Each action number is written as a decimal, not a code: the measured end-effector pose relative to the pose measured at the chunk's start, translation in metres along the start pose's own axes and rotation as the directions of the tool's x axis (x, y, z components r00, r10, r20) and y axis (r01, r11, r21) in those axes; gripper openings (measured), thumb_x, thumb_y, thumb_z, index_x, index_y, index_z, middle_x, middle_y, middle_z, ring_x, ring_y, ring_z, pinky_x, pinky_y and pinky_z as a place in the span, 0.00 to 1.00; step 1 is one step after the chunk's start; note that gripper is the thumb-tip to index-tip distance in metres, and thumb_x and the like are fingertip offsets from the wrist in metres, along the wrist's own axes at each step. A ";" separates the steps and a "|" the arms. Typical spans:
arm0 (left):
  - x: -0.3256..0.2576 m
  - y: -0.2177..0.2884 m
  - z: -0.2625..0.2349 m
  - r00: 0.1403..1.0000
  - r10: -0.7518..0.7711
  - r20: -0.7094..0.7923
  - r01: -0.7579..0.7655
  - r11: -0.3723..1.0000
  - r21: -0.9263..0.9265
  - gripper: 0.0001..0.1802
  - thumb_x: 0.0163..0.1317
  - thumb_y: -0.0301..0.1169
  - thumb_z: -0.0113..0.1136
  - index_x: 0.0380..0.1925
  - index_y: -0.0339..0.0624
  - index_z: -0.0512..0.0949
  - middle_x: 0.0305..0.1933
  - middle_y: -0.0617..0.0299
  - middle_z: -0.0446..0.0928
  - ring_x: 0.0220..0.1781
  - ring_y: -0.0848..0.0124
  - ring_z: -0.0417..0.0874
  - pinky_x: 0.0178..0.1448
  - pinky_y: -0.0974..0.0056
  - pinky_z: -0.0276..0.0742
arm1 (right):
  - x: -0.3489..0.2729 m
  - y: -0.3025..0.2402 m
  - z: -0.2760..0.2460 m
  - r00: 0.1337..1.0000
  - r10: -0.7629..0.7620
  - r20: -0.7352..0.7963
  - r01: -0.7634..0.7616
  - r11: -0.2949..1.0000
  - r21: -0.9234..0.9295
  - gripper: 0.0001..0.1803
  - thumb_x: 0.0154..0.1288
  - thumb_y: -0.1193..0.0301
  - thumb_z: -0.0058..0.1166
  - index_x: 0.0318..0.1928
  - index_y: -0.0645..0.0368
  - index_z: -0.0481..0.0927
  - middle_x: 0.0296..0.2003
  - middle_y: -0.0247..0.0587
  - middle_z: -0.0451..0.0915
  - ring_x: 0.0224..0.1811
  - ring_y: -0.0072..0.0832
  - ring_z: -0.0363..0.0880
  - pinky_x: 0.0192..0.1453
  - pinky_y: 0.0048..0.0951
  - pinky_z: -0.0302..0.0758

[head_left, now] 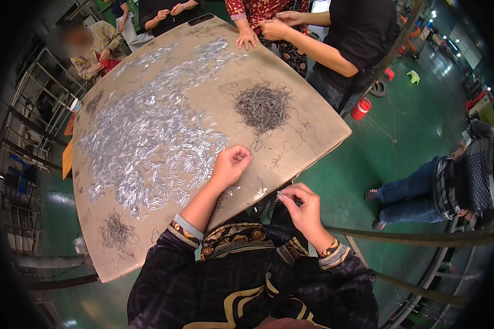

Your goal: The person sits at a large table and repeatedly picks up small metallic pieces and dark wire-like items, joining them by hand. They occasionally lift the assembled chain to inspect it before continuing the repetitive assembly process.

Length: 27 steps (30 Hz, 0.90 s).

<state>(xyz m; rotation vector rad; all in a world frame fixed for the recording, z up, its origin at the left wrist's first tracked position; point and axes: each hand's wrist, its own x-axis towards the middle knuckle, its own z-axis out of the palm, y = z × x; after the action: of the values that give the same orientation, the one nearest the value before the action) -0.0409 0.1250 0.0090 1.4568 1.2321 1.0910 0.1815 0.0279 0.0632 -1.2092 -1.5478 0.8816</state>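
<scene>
My left hand (231,163) hovers over the near edge of the brown worktable (318,129), fingers curled together as if pinching a thin wire piece; the piece itself is too small to make out. My right hand (302,204) is held off the table's near edge, fingertips pinched on a small shiny metal part. A dark heap of thin bent wires (262,105) lies just beyond my left hand. A wide spread of small silvery metal tubes (148,137) covers the table's left and middle.
A smaller wire clump (115,233) sits at the near left corner. Other people's hands (247,37) rest on the far edge. A seated person (439,186) is on the green floor to the right, near a red bucket (361,108). Metal racks (22,142) stand left.
</scene>
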 end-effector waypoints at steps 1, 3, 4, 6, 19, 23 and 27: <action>-0.007 0.008 0.002 1.000 -0.008 0.000 0.008 0.999 -0.048 0.02 0.59 0.24 0.64 0.30 0.39 0.79 0.26 0.73 0.76 0.26 0.85 0.70 0.32 0.75 0.68 | 0.000 -0.001 0.000 1.000 -0.001 -0.003 0.001 1.000 0.003 0.06 0.55 0.81 0.64 0.35 0.66 0.83 0.30 0.38 0.81 0.27 0.23 0.78 0.34 0.23 0.75; -0.023 0.024 0.004 1.000 0.009 0.029 -0.007 0.996 -0.089 0.03 0.58 0.24 0.65 0.30 0.40 0.80 0.27 0.74 0.76 0.26 0.85 0.69 0.32 0.76 0.67 | 0.001 -0.001 0.000 1.000 -0.013 0.010 0.014 1.000 -0.021 0.06 0.55 0.82 0.63 0.35 0.66 0.82 0.30 0.39 0.81 0.27 0.24 0.79 0.34 0.23 0.76; -0.031 0.031 0.006 0.998 0.033 0.059 -0.028 0.996 -0.084 0.03 0.58 0.24 0.65 0.31 0.40 0.80 0.28 0.74 0.76 0.26 0.85 0.68 0.32 0.76 0.66 | 0.001 -0.001 0.000 1.000 -0.018 0.016 0.019 0.999 -0.036 0.06 0.55 0.82 0.63 0.35 0.66 0.82 0.30 0.39 0.81 0.28 0.24 0.79 0.34 0.24 0.76; -0.051 0.046 0.011 0.987 0.097 0.127 -0.076 0.985 -0.157 0.04 0.58 0.24 0.66 0.33 0.40 0.80 0.30 0.73 0.75 0.28 0.83 0.66 0.33 0.75 0.63 | 0.001 -0.002 0.001 0.999 -0.022 0.025 0.022 0.999 -0.029 0.06 0.55 0.82 0.62 0.35 0.66 0.82 0.31 0.40 0.80 0.28 0.25 0.79 0.35 0.24 0.76; -0.075 0.068 0.026 0.959 0.220 0.179 -0.211 0.975 -0.072 0.03 0.59 0.23 0.64 0.33 0.39 0.79 0.31 0.68 0.72 0.31 0.79 0.69 0.36 0.72 0.66 | -0.001 -0.008 0.004 0.998 -0.017 0.066 0.017 1.000 -0.005 0.07 0.55 0.84 0.61 0.36 0.66 0.82 0.32 0.41 0.81 0.30 0.26 0.79 0.36 0.25 0.76; -0.079 0.065 0.029 0.971 0.176 0.163 -0.171 0.984 -0.046 0.03 0.59 0.23 0.64 0.31 0.38 0.78 0.29 0.69 0.71 0.28 0.81 0.68 0.33 0.73 0.66 | -0.003 -0.008 0.005 0.998 -0.023 0.057 0.024 0.999 -0.030 0.07 0.55 0.84 0.61 0.36 0.66 0.82 0.32 0.41 0.81 0.31 0.28 0.80 0.37 0.25 0.76; -0.084 0.060 0.033 0.989 0.037 0.143 -0.021 0.994 -0.110 0.04 0.59 0.23 0.63 0.31 0.38 0.77 0.28 0.70 0.71 0.26 0.84 0.67 0.30 0.75 0.65 | -0.004 -0.007 0.006 0.998 -0.032 0.060 0.036 0.998 -0.058 0.06 0.55 0.83 0.61 0.36 0.65 0.82 0.32 0.42 0.81 0.31 0.31 0.82 0.37 0.27 0.77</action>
<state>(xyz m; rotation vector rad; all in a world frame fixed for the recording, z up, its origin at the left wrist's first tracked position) -0.0064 0.0334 0.0551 1.4483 1.0379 1.0362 0.1744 0.0221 0.0664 -1.2044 -1.6473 0.8615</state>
